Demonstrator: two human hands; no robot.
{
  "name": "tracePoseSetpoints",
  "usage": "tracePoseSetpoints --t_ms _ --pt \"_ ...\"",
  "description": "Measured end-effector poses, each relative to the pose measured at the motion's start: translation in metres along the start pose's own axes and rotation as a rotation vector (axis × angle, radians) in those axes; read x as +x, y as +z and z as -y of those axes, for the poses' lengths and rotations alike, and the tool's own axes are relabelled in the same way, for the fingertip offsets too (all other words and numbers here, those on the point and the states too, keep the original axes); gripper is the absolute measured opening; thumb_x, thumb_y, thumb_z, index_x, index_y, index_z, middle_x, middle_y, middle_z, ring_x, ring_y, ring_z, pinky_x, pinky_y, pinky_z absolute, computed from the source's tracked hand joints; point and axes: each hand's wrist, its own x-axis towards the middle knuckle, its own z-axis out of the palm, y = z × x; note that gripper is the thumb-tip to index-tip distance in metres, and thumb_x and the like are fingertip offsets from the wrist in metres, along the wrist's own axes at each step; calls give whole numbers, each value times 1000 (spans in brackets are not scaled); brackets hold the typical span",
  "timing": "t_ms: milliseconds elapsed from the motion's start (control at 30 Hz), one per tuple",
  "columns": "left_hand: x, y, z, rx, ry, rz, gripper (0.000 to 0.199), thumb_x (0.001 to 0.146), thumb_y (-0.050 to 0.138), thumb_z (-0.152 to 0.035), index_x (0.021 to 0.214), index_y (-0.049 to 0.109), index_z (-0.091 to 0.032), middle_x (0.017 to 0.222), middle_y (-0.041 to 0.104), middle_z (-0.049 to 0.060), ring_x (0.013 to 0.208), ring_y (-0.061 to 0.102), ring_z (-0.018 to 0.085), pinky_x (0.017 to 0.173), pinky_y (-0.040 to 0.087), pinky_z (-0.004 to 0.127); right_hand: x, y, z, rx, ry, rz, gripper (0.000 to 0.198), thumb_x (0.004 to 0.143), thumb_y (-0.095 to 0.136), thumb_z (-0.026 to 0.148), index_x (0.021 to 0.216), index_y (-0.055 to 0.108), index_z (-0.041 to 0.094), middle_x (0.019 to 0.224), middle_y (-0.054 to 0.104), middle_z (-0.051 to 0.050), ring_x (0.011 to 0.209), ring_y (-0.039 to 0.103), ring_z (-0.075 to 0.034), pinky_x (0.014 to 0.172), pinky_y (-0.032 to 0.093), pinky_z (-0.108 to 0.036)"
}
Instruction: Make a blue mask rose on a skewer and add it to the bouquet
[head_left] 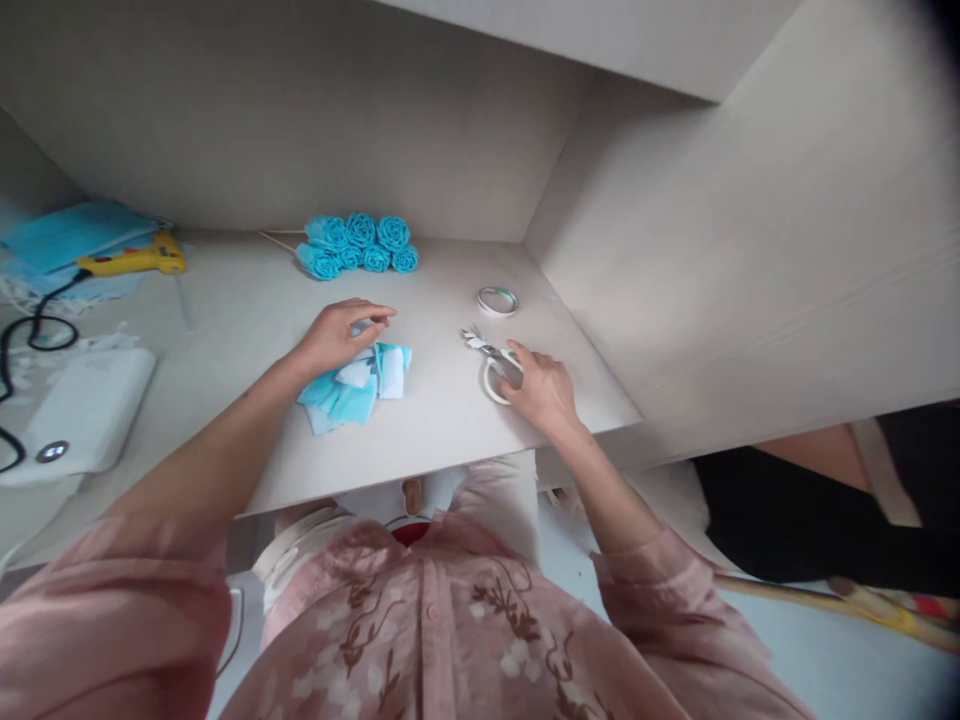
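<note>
My left hand (345, 335) is over a loose pile of cut light-blue and white fabric pieces (341, 400). Its fingers point right, with a gap between thumb and forefinger and nothing seen in them. To the right, my right hand (544, 390) has thumb and fingers at the handle loops of white-handled scissors (495, 378), whose blades point away to the left. A small white scrap (474, 340) lies at the blade tips. Just beyond the scissors sits a roll of tape (498, 301).
Several blue rolled flowers (361, 245) on thin sticks lie near the back panel. At left are stacked blue face masks (75, 235), a yellow glue gun (135, 258) with a black cord, and a white power bank (90, 410). A side panel (675, 260) rises at right.
</note>
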Motion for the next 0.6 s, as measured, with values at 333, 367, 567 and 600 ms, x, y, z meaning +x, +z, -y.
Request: tracePoseSetpoints --t_ms 333,367,567,600 --pt "1 1 9 -48 -67 -168 46 91 60 -50 118 79 -17 109 79 11 105 72 26 102 55 41 2 -5 -35 115 2 -28 53 103 56 43 149 58 17 121 78 -14 109 72 -30 89 54 -38" --pt "0 1 9 -50 -72 -177 46 91 60 -51 117 79 -17 109 79 11 106 72 27 103 54 41 10 -7 -34 123 -13 -65 51 104 53 42 147 60 16 120 78 -14 110 71 -30 91 54 -39" --pt "-1 -9 23 -48 -141 -213 46 92 57 -55 113 78 -20 106 80 9 107 72 28 100 56 41 82 -7 -35 103 -133 -49 43 102 52 20 141 67 13 142 70 -14 132 59 -30 109 47 -37" --pt "-1 -11 26 -42 -154 -220 46 92 57 -56 112 78 -21 106 80 8 106 72 28 99 57 41 93 -4 -34 91 -153 -17 43 101 52 18 141 67 11 144 69 -14 133 59 -30 110 45 -37"
